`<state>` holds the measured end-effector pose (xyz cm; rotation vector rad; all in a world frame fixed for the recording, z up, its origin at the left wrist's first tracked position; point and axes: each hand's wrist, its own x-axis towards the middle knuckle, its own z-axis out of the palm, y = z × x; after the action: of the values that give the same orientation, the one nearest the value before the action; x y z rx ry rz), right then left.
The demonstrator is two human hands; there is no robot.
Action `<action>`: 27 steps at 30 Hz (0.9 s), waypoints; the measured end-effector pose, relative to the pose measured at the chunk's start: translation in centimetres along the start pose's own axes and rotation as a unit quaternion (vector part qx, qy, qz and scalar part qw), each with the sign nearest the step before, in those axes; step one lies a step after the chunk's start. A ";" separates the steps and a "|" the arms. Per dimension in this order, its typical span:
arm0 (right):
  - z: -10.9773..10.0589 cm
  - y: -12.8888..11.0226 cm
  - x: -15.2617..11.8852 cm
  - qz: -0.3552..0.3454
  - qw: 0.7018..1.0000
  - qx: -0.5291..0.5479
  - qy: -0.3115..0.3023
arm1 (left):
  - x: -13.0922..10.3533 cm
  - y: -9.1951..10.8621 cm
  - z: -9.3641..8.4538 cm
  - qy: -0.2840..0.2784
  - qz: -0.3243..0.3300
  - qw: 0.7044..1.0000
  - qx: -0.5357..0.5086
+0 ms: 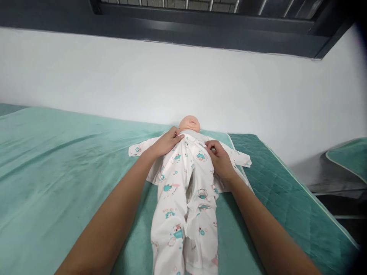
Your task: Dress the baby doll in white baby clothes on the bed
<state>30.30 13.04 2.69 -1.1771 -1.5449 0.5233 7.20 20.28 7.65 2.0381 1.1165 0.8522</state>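
Observation:
A doll (189,123) lies on its back, its head toward the wall. White printed pants (174,191) cover its legs and reach up to its chest. Beneath them a white printed top (242,158) is spread, with its sleeves out to both sides. My left hand (169,141) pinches the waistband of the pants at its upper left, close to the doll's neck. At the right side of the waistband my right hand (219,158) has its fingers curled in on the pants' fabric. The doll's feet are out of view.
A light green sheet (71,164) lies under the doll, with a darker quilted green mat (275,187) to the right. Behind stands a white wall (143,80) below a dark barred window frame (172,26). Another green pad (349,156) is at the far right.

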 end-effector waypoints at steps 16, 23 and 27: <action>-0.4 1.2 3.1 -0.104 0.975 -0.192 -0.030 | 0.6 -1.0 1.5 0.087 0.051 0.991 0.093; -0.2 2.1 5.5 0.022 0.962 -0.267 -0.051 | 4.3 -2.4 0.9 0.134 -0.075 0.987 0.055; 0.1 2.7 6.4 0.050 0.952 -0.302 -0.008 | 5.1 -2.8 1.2 0.147 -0.090 0.982 0.072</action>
<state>31.70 19.81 3.56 -1.7203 -1.7229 0.1141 9.07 25.70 5.92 1.9286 1.5398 1.0292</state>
